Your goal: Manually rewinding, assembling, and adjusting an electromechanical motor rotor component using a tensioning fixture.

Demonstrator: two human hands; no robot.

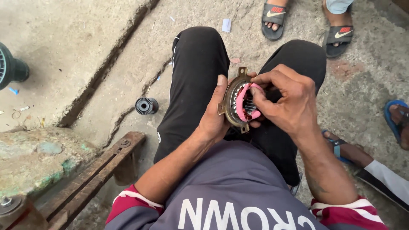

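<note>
Hands | my left hand grips the round metal stator ring by its rim above my lap; my right hand pinches the pink insulation strip into its bore | best kept steady, strip pressed flush along the slots; nothing else inside the ring | small black ribbed spool on the concrete floor

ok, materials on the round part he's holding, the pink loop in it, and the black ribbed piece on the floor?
Round part: looks like metal, dull brown, rusty-toned frame with slotted pale teeth inside. Pink loop: likely a sleeved or taped winding, matte and bending softly; can't tell exactly. Ribbed piece: dark, finned, plastic or metal, unclear. Left hand cradles the part, right hand pinches the loop.
</note>
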